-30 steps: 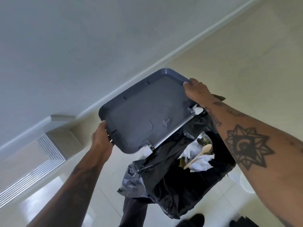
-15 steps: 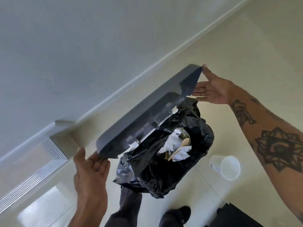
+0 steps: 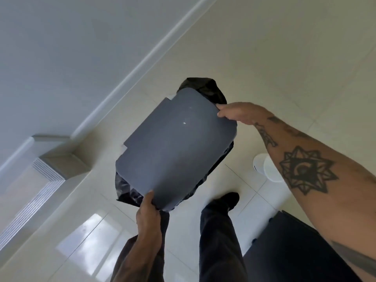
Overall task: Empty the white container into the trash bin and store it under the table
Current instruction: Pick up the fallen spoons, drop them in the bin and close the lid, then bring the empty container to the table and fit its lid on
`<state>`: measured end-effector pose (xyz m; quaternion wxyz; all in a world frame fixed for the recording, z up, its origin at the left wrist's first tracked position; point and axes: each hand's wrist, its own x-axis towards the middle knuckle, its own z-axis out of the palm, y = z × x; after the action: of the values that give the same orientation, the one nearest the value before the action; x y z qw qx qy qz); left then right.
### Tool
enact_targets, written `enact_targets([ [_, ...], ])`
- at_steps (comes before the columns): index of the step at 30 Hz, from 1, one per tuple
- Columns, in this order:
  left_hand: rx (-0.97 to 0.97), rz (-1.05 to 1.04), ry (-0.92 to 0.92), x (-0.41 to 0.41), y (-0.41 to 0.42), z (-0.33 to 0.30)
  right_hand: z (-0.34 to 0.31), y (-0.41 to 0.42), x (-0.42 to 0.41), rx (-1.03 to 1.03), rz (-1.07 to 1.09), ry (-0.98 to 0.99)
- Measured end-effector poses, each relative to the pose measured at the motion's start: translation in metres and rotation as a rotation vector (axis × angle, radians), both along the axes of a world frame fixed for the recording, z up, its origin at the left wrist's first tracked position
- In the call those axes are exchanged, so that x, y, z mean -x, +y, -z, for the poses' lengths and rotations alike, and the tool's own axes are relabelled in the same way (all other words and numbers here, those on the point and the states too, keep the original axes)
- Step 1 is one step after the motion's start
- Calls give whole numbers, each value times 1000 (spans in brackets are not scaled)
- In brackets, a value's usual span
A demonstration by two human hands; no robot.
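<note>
A grey lid (image 3: 175, 147) lies flat over the trash bin, whose black liner bag (image 3: 205, 86) bulges out around it. My left hand (image 3: 148, 214) grips the lid's near corner from below. At the far right corner, my right hand (image 3: 238, 112) pinches the lid's edge. The white container (image 3: 262, 163) stands on the floor to the right of the bin, partly hidden behind my right forearm. The bin's contents are covered.
A white wall with a baseboard (image 3: 130, 78) runs diagonally at the left. A vent grille (image 3: 40, 184) sits low on the wall. A dark object (image 3: 289, 251) stands at the lower right. My legs and shoe (image 3: 225, 200) are just below the bin on the tiled floor.
The lid was held up and tilted with the trash visible; it has come down flat over the bin. Both hands shifted to grip its corners.
</note>
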<state>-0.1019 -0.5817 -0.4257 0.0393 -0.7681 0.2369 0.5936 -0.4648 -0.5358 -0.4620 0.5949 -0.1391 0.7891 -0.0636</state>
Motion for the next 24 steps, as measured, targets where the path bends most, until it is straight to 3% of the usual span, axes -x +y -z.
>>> enact_targets([
  [3,168,192,-230,26,15,22,30,34,-5,163,42,-21],
  [5,487,362,-300,59,26,16,35,70,0,284,245,32],
  [7,827,582,-186,105,49,8,30,126,9,329,481,84],
  [8,905,694,-82,131,63,6,28,162,13,318,564,103],
  [11,827,997,195,220,127,18,32,288,21,171,697,188],
  [14,629,1333,308,291,201,56,55,394,14,24,815,250],
  [19,354,1821,307,346,307,167,139,496,-13,-32,1022,281],
  [24,300,1931,232,349,359,276,249,520,-36,79,1119,257],
])
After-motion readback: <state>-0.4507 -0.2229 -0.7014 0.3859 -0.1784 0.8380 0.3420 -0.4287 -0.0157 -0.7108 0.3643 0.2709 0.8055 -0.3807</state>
